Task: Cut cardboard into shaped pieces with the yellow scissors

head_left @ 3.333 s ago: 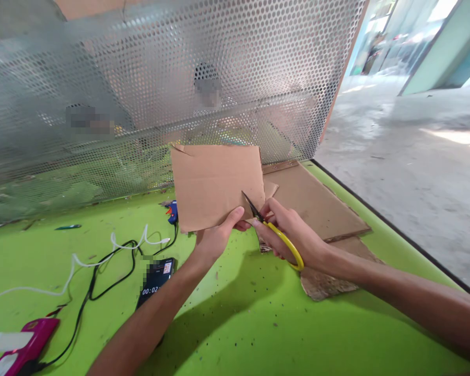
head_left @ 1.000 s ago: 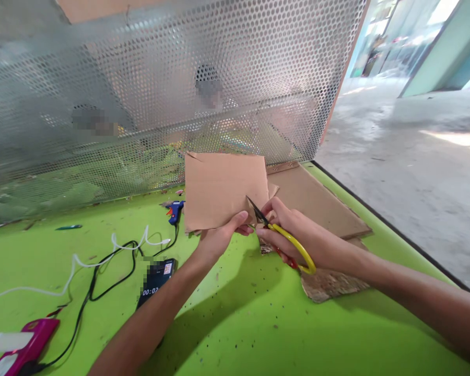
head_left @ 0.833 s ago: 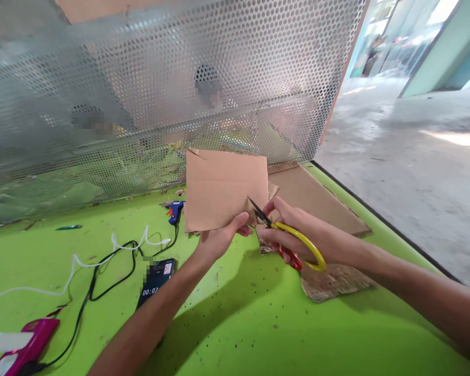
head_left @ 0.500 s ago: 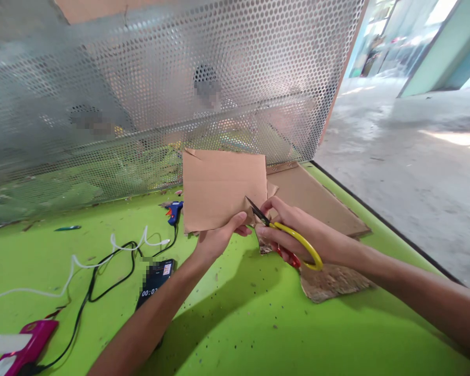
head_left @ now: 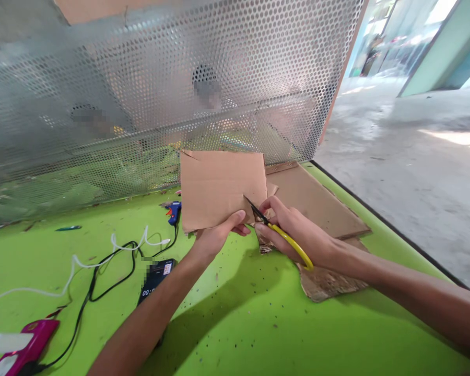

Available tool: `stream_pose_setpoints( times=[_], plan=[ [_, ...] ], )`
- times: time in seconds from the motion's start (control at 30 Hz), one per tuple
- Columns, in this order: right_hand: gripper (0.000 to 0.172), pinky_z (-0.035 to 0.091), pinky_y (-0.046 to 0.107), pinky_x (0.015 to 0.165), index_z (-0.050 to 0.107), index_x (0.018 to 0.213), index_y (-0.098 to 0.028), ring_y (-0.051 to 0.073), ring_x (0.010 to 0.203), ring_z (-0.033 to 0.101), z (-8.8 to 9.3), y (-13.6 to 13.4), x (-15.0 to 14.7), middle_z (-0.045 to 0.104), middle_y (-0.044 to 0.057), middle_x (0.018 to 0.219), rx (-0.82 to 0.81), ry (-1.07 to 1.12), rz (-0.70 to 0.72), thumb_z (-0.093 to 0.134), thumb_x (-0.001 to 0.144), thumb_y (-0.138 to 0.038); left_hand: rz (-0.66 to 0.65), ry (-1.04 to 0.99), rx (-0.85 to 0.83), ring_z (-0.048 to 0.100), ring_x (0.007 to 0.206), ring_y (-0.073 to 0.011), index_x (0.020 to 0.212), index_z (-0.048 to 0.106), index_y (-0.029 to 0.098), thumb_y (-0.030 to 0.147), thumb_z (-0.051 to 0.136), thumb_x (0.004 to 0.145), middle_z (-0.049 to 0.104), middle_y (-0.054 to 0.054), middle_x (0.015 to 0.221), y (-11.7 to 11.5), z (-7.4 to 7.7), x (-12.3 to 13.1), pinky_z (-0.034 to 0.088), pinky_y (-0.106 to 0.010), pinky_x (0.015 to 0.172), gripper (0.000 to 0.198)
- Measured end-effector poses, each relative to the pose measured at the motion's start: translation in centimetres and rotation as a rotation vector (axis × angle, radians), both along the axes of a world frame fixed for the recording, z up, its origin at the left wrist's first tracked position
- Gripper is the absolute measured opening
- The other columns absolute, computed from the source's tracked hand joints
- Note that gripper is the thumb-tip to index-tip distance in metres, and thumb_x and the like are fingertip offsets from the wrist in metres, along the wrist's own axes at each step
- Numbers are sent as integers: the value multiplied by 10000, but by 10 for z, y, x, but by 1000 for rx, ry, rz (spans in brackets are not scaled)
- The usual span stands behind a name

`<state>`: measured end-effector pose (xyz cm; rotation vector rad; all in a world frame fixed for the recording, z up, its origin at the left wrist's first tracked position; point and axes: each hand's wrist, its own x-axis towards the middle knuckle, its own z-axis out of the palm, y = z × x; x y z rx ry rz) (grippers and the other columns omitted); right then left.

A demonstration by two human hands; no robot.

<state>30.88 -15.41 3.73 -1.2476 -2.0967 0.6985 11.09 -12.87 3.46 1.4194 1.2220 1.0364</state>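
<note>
A rectangular cardboard piece [head_left: 219, 183] is held up over the green table, its face toward me. My left hand [head_left: 221, 232] grips its bottom edge, thumb on the front and fingers behind. In my right hand [head_left: 292, 227] is a pair of scissors [head_left: 292, 245] with yellow on the visible handle and dark blades. One blade lies across the front of the cardboard near its lower right corner; the other blade is hidden. The fingers of my right hand are wrapped around the handles, close to the cardboard's right edge.
More cardboard [head_left: 317, 198] lies at the right, with a torn piece [head_left: 325, 284] beneath my right forearm. A blue glue gun [head_left: 174, 211], a phone [head_left: 154, 277], cables and a pink power strip [head_left: 33, 339] occupy the left. A perforated metal panel [head_left: 152, 99] stands behind, with people visible through it.
The cardboard and my left hand have shifted slightly left. The scissors' handles have drawn together, and the red handle has gone out of sight behind my right hand.
</note>
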Motion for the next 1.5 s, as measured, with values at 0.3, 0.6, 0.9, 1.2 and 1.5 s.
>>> stream_pose_setpoints(
  times=[0.3,0.6,0.9,1.2,1.5],
  plan=[
    [193,372,289,566,362,1062,-232,165,590,546,6,-5,1,627,-5,730,25,24,79,485,981,-357,-5,1,-41,712,630,-222,784,784,184,471,726,781,761,-68,686,3,0,-1,587,-374,762,293],
    [246,386,253,495,369,1111,-228,145,539,574,5,-11,-1,630,-13,716,-86,120,76,479,1006,-421,33,151,17,734,738,-248,643,761,233,506,673,808,761,-40,667,-6,8,0,533,-406,949,331],
    [251,425,246,491,361,1101,-236,140,533,590,-1,-12,-7,630,-26,713,-135,219,79,497,999,-421,112,155,21,739,795,-262,632,763,242,526,680,811,762,-35,672,-9,10,0,504,-409,998,345],
    [265,420,217,419,367,1102,-238,116,467,568,-3,-11,-9,617,-45,703,-171,265,72,511,993,-432,133,157,25,744,812,-275,633,766,238,507,685,808,767,-43,680,-9,11,-1,509,-417,983,332],
    [281,428,215,393,359,1127,-242,122,431,562,-5,-12,-13,603,-59,670,-222,297,19,519,983,-424,140,128,35,742,724,-255,608,760,225,491,701,803,760,-46,650,-7,10,-1,570,-380,850,335]
  ],
)
